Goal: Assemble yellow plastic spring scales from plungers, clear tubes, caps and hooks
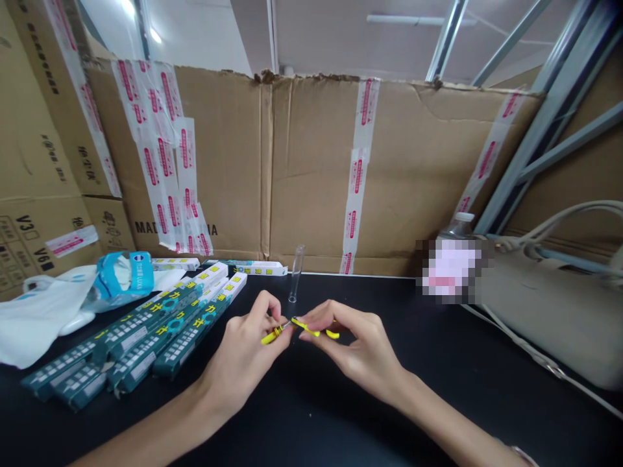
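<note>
My left hand (256,337) is closed on a thin yellow piece (271,335) with a metallic-looking part pointing right. Close beside it, my right hand (357,334) pinches a curved yellow piece (306,327); another bit of yellow shows under its fingers. The two pieces meet or nearly meet between my fingertips; the exact contact is too small to tell. Just behind the hands a clear tube (296,274) stands upright on the black table (311,415).
Several long green-and-white boxes (170,324) lie piled at the left, beside a blue tissue pack (127,275) and white plastic. A bottle (452,263) and a beige bag (549,311) are at the right. Cardboard walls (311,168) stand behind.
</note>
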Motion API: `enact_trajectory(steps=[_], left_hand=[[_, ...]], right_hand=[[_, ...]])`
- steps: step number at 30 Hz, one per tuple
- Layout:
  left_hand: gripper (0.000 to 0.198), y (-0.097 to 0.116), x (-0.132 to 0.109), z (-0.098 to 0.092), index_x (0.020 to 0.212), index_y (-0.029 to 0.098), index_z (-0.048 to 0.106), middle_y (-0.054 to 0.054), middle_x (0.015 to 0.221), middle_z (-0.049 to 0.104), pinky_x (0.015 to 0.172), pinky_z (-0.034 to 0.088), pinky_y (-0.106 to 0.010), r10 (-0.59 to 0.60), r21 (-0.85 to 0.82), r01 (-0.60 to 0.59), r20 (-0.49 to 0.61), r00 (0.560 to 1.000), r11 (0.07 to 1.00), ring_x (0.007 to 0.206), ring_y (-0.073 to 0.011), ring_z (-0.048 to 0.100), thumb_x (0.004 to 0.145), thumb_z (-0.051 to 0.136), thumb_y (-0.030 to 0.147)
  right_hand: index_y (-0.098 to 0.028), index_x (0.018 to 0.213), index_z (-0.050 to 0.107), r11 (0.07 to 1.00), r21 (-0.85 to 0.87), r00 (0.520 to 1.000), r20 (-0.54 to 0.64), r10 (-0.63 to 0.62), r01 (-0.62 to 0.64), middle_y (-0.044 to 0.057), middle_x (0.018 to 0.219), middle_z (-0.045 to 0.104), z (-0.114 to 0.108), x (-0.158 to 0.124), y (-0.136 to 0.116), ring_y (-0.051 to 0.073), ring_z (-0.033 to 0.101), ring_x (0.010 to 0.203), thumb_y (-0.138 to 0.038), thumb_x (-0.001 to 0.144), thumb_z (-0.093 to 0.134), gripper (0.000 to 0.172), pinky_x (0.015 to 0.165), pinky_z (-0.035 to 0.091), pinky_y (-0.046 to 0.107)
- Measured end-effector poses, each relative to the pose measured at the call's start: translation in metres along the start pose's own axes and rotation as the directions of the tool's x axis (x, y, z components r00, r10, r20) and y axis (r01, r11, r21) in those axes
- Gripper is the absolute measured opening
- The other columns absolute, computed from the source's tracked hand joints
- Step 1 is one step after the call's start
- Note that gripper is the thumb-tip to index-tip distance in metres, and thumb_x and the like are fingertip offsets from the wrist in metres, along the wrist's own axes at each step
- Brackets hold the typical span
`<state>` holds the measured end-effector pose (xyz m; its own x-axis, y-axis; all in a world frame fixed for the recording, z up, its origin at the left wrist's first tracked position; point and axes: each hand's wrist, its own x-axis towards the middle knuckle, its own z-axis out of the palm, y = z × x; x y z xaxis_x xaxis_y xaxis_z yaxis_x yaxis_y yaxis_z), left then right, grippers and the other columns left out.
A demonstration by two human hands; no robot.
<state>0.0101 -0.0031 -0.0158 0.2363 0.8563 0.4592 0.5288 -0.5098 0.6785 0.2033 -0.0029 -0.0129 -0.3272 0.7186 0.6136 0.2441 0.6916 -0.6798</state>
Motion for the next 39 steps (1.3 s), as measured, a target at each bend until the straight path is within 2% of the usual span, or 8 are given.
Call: enact_trajectory(steps=[3,7,14,19,22,26,32,39], left_hand=[[0.012,0.002,0.002,-0.002,0.088,0.025,0.044,0.008,0.069,0.072,0.053,0.049,-0.018,0.026,-0.037,-0.027,-0.022,0.999,0.999,0.062,-0.0128,0.071,0.089,0.056,0.025],[0.013,0.001,0.002,-0.003,0.09,0.026,0.048,0.008,0.074,0.075,0.054,0.052,-0.018,0.055,-0.004,-0.056,-0.103,0.993,0.998,0.064,-0.0136,0.074,0.088,0.061,0.024],[0.007,-0.004,0.004,-0.002,0.096,0.025,0.061,0.004,0.09,0.076,0.071,0.06,-0.023,0.113,0.042,-0.108,-0.15,0.982,0.993,0.084,-0.0165,0.075,0.09,0.06,0.023],[0.013,-0.005,0.005,-0.001,0.101,0.024,0.067,-0.001,0.097,0.076,0.077,0.062,-0.028,0.162,0.084,-0.149,-0.179,0.971,0.985,0.086,-0.0182,0.075,0.091,0.059,0.025],[0.015,-0.004,0.003,0.0,0.101,0.025,0.068,0.0,0.093,0.076,0.075,0.062,-0.027,0.176,0.09,-0.163,-0.165,0.97,0.982,0.083,-0.0168,0.075,0.091,0.058,0.026],[0.015,-0.003,0.002,-0.001,0.099,0.025,0.069,0.002,0.089,0.075,0.071,0.06,-0.024,0.164,0.054,-0.159,-0.124,0.979,0.986,0.078,-0.0151,0.074,0.092,0.056,0.024],[0.016,-0.001,0.005,-0.005,0.094,0.026,0.071,0.004,0.086,0.077,0.068,0.058,-0.023,0.094,0.041,-0.091,-0.085,0.992,0.995,0.075,-0.0149,0.073,0.091,0.056,0.023],[0.022,-0.002,0.008,-0.004,0.09,0.026,0.071,0.006,0.075,0.074,0.065,0.053,-0.021,-0.027,-0.028,0.029,0.059,0.998,0.999,0.07,-0.0139,0.07,0.094,0.05,0.034]], right_hand=[[-0.021,0.081,0.064,1.0,-0.016,0.996,-0.09,0.021,-0.023,0.007,0.091,0.072,0.003,-0.001,-0.003,0.021,0.069,0.084,-0.03,0.084,0.07,0.011,0.072,0.058,0.032],[-0.021,0.086,0.059,0.964,0.099,0.958,-0.129,0.257,-0.246,0.001,0.078,0.065,0.014,-0.005,-0.003,0.015,0.064,0.064,-0.039,0.087,0.064,0.018,0.055,0.057,0.025],[-0.015,0.102,0.063,0.69,0.527,0.846,0.115,0.52,-0.496,0.0,0.071,0.066,0.023,0.0,-0.002,0.01,0.055,0.05,-0.046,0.075,0.075,0.042,0.045,0.049,0.02],[-0.013,0.097,0.072,0.423,0.728,0.771,0.224,0.596,-0.539,-0.001,0.068,0.062,0.016,0.003,-0.005,0.005,0.045,0.05,-0.038,0.074,0.08,0.035,0.045,0.038,0.015],[-0.012,0.086,0.074,0.352,0.727,0.74,0.31,0.597,-0.589,0.001,0.069,0.062,0.015,0.002,-0.004,0.004,0.045,0.051,-0.034,0.072,0.082,0.027,0.045,0.037,0.014],[-0.013,0.077,0.074,0.515,0.593,0.767,0.318,0.557,-0.619,0.002,0.069,0.064,0.012,0.003,0.0,0.005,0.047,0.049,-0.041,0.069,0.082,0.031,0.046,0.039,0.016],[-0.016,0.083,0.074,0.869,0.128,0.878,0.032,0.478,-0.478,0.0,0.063,0.063,0.006,0.005,0.001,0.01,0.052,0.044,-0.043,0.08,0.07,0.027,0.045,0.043,0.022],[-0.022,0.089,0.075,0.941,-0.326,0.995,-0.076,0.071,-0.092,0.002,0.071,0.063,0.002,0.0,0.011,0.013,0.056,0.056,-0.026,0.089,0.063,0.013,0.053,0.045,0.025]])
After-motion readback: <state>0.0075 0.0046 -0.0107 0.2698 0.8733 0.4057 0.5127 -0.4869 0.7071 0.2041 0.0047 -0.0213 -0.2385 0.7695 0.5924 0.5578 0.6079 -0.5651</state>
